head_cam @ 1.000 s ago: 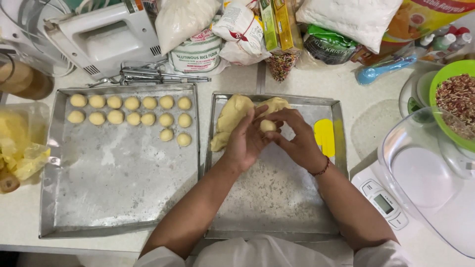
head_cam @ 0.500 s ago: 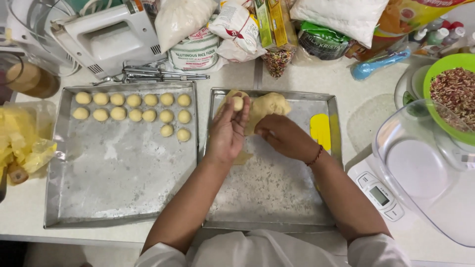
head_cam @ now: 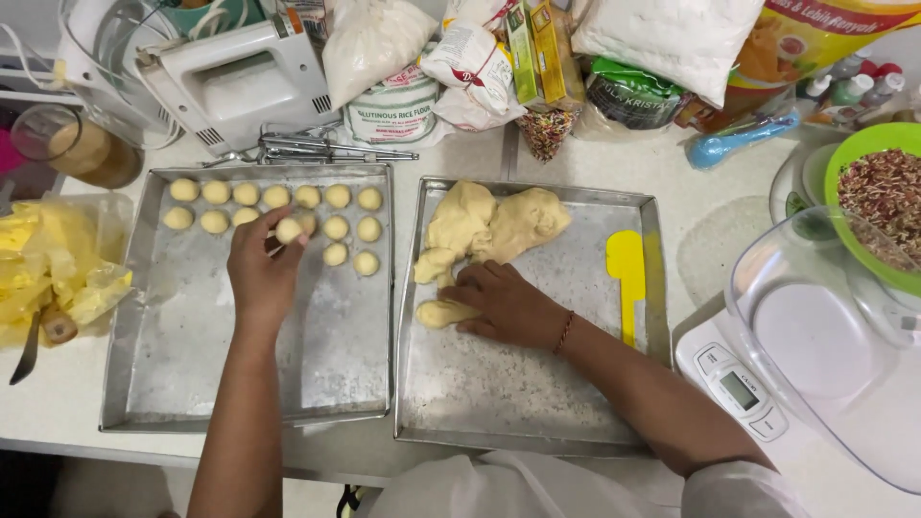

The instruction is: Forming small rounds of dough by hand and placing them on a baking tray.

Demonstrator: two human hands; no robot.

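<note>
Dough ball (head_cam: 288, 230) sits pinched in your left hand (head_cam: 261, 278) grip, held low over the left tray (head_cam: 144, 384), among the rows of rolled balls (head_cam: 338, 226) near its far edge. Your right hand (head_cam: 504, 305) rests on a small dough piece (head_cam: 436, 314) in the right tray (head_cam: 518, 412); whether that grip closes on it, you cannot tell. Beyond it lies the big dough lump (head_cam: 494, 223), a yellow scraper (head_cam: 625, 269) beside. Farther right, a green bowl (head_cam: 859, 149) holds chopped bits

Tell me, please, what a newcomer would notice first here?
Rows of dough balls fill the left tray's far end, where the left hand holds one more ball. On the right tray, the right hand rests beside a dough mass.
</note>
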